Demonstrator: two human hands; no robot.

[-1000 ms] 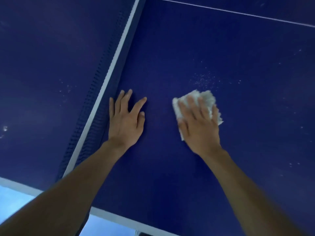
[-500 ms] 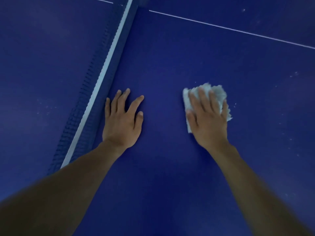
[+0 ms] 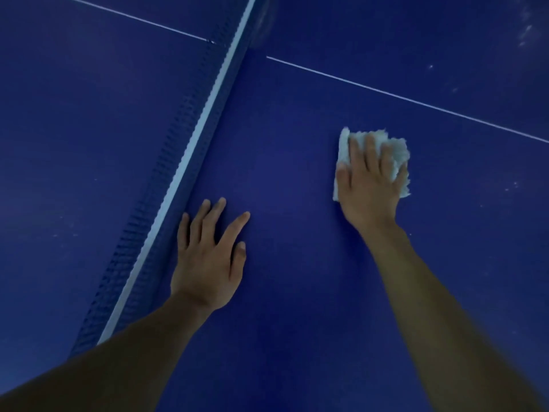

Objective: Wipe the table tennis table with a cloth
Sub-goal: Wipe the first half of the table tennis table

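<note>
1. Cloth (image 3: 401, 150) at work on a dark blue tabletop (image 3: 297, 307): your right hand (image 3: 371, 188) lies flat on the white, frayed rag, fingers straight and slightly apart, pressing it down rather than curling round it.
2. The cloth sits on the near side of a thin white line (image 3: 386, 92), close to it and well to the right of the net (image 3: 194, 145); its ragged edges poke out past your fingertips and on both sides of the hand.
3. Your left hand (image 3: 208, 260) rests palm down on the bare tabletop, fingers straight and spread wide, holding nothing. Its little finger lies just beside the foot of the net.
4. The net runs diagonally from lower left to the top of the frame, with a white band along its upper edge and dark mesh below, and splits the tabletop in two.
5. The white line carries on across the far half at upper left.
6. Pale specks (image 3: 524, 28) dot the surface at upper right, beyond the line.
7. Your two hands are well apart.
</note>
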